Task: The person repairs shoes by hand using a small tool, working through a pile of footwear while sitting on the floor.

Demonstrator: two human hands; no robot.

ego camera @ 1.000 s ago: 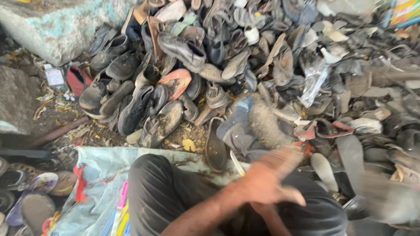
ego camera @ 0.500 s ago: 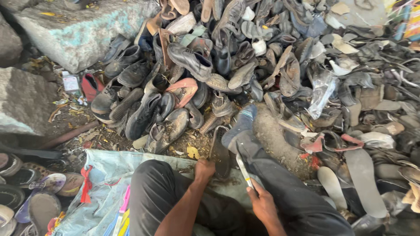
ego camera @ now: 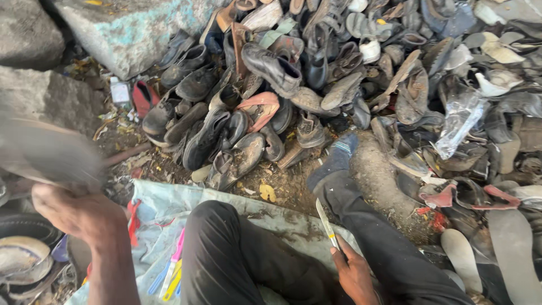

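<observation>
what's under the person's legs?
A pale blue sheet lies on the dirt beneath the legs, with coloured strips on it. The ground under the sheet and legs is covered.

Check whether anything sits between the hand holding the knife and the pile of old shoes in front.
Yes. The right hand holds the knife beside the person's outstretched leg, which lies between it and part of the shoe pile. A strip of bare, littered ground also separates them.
</observation>
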